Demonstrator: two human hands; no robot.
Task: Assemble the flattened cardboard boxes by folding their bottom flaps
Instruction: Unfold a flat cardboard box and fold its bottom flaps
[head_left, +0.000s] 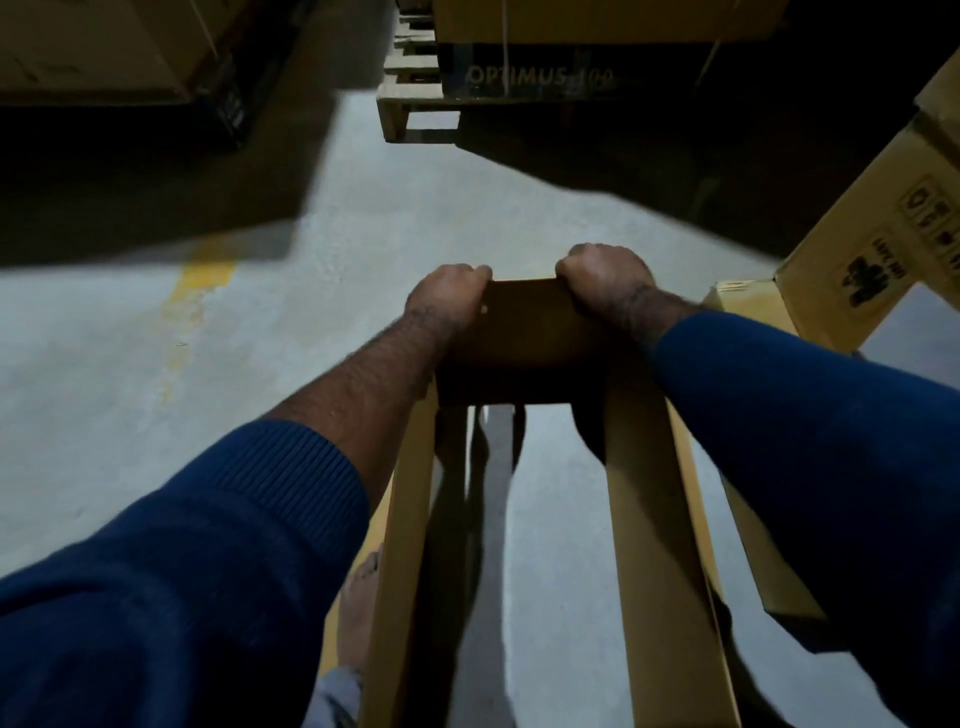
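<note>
the cardboard box (535, 332) stands opened into a tube in front of the person, on or just above the floor (260, 364). the left hand (447, 296) and right hand (605, 283) each grip a corner of its far panel, fingers (480, 273) curled over the top edge. bare floor shows straight through the middle, so i judge the bottom flaps not yet folded; that whole step is left. another box (857, 249) leans at the right.

The cardboard box (647, 519) is gripped by the left hand (447, 299) and right hand (605, 280), its far panel (524, 322) held between their fingers (478, 274).
</note>
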